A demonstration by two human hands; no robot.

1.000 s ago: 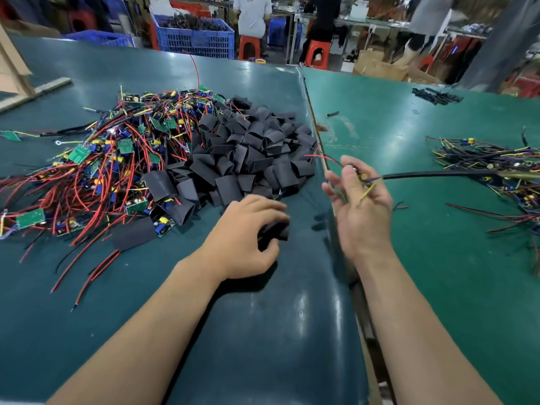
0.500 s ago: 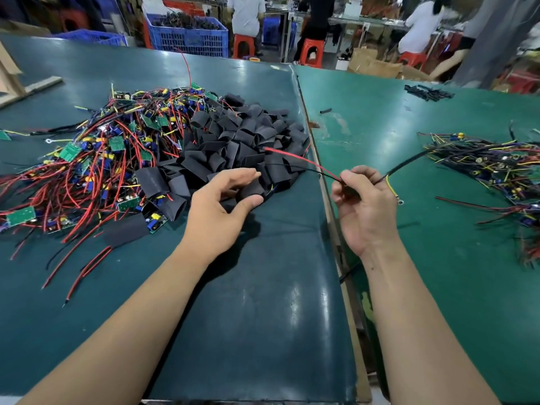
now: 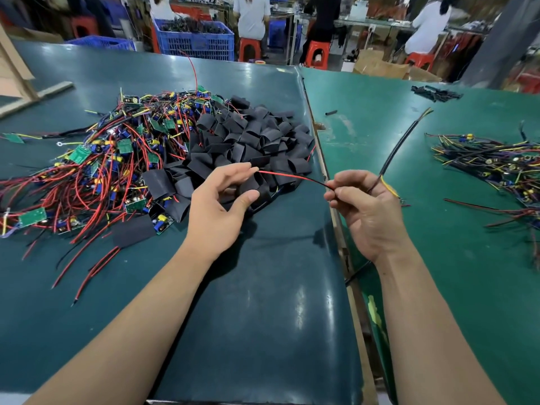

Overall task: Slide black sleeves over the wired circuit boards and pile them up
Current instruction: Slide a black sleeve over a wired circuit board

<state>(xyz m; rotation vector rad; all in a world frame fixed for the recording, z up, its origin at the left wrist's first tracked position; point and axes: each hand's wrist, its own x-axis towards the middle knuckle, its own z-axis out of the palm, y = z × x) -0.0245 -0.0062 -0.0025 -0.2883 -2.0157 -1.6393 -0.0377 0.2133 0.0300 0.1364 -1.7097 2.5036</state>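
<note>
A heap of flat black sleeves (image 3: 251, 141) lies mid-table, with a tangle of green circuit boards and red wires (image 3: 96, 165) to its left. My right hand (image 3: 362, 206) grips a wire bundle: a red and black wire (image 3: 289, 176) runs left from it, and a black cable (image 3: 400, 144) with a yellow strand rises to the upper right. My left hand (image 3: 225, 200) hovers over the near edge of the sleeve heap, fingers spread and relaxed, its fingertips at the free end of the red wire. I cannot tell whether they touch it.
A pile of black, yellow and red wired pieces (image 3: 496, 168) sits on the green table at right. A seam (image 3: 330, 182) divides the two tabletops. Small black sleeves (image 3: 435, 93) lie far right. Blue crates (image 3: 195, 39), red stools and seated people stand behind.
My left hand has lifted from the sleeve heap and opened toward the red wire's tip. My right hand has turned, so the black cable now points up and to the right.
</note>
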